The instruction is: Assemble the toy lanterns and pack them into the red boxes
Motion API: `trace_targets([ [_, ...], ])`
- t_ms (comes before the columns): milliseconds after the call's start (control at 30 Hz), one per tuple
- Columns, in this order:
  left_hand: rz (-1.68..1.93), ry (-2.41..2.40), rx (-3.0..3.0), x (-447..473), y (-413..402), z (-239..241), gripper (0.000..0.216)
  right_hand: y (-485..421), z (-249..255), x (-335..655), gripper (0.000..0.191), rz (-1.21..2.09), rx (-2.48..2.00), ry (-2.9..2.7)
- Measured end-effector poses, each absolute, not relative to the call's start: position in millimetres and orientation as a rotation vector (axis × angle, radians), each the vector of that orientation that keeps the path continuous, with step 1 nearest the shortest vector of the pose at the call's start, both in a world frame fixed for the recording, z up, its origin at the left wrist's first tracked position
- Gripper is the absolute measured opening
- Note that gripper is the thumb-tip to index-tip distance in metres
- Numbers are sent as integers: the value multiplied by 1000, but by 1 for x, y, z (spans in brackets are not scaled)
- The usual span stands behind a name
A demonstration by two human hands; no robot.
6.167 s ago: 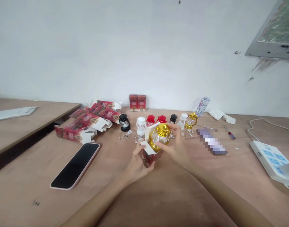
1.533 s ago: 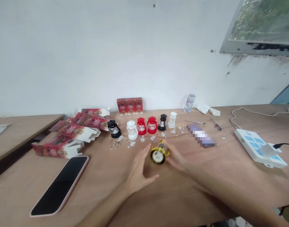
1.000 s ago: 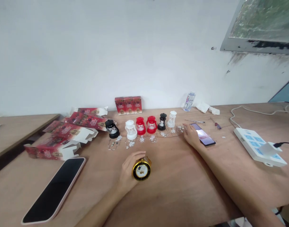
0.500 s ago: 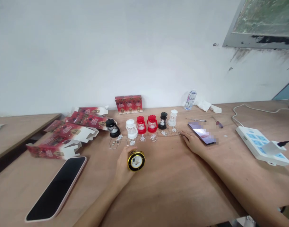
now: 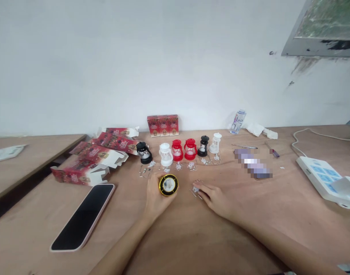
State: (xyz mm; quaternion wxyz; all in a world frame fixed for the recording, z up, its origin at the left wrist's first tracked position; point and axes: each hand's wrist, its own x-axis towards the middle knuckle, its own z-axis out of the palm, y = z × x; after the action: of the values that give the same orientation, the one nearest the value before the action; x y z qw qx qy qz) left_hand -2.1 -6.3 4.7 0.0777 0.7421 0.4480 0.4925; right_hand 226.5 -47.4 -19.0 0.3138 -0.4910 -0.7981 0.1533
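My left hand (image 5: 156, 194) is closed around a gold and black miniature lantern (image 5: 168, 185), whose round underside with a pale centre faces me. To the right of it, my right hand (image 5: 216, 196) pinches a small white piece (image 5: 195, 189) between thumb and fingers, low over the table. Thin bent metal wires (image 5: 194, 193) stick out beside that piece. Behind both hands stands a row of several miniature lanterns: black (image 5: 144, 153), white (image 5: 165, 154) and red (image 5: 177, 150). Small white pieces and bent wires (image 5: 146, 169) lie in front of them.
Opened red boxes (image 5: 86, 162) and a pink-edged phone (image 5: 83, 217) lie at left. Three upright red boxes (image 5: 162, 126) stand by the wall. A bottle (image 5: 237, 121), tissues (image 5: 255, 129), a blurred-out phone (image 5: 250, 162) and a white power strip (image 5: 320, 175) are at right.
My right hand has come left and nearer from the right end of the lantern row, bringing the white piece and wires. My left hand keeps the gold lantern. The view has shifted slightly left.
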Motion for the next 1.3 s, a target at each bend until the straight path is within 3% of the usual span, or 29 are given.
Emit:
trace_targets([
  [367, 1311, 1161, 2503, -7, -4, 3, 34, -36, -16, 216, 34, 415, -1264, -2029],
  [767, 1197, 1189, 2515, -6, -5, 4, 33, -40, -17, 218, 14, 335, -1330, -1985],
  [1300, 1159, 1105, 2505, -3, -9, 5, 34, -37, -16, 220, 14, 352, -1362, -2001],
])
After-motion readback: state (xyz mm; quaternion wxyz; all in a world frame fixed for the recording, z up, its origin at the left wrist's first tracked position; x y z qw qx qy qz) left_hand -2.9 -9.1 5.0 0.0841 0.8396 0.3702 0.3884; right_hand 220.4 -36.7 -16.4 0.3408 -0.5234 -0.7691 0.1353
